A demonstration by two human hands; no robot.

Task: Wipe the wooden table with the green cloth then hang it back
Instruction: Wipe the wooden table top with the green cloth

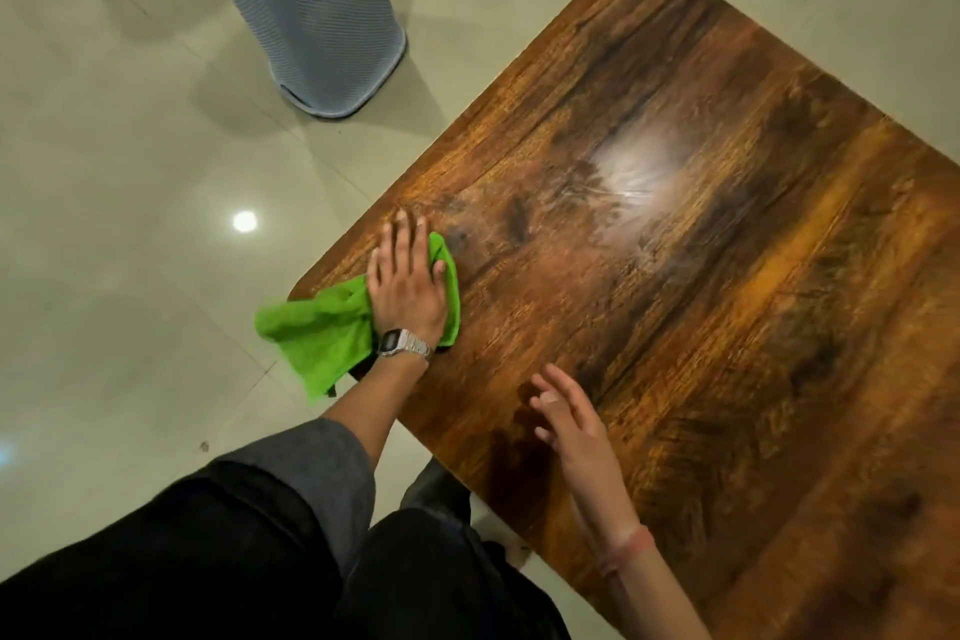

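The wooden table fills the right of the view, dark brown with a bright glare patch near its middle. The green cloth lies at the table's near left corner, part of it hanging over the edge. My left hand, with a metal watch on the wrist, presses flat on the cloth, fingers straight and spread. My right hand hovers just above the table near its front edge, fingers loosely spread, holding nothing.
A tall grey mesh-sided appliance stands on the glossy tiled floor beyond the table's left edge. My dark trousers show at the bottom left, against the table's near edge.
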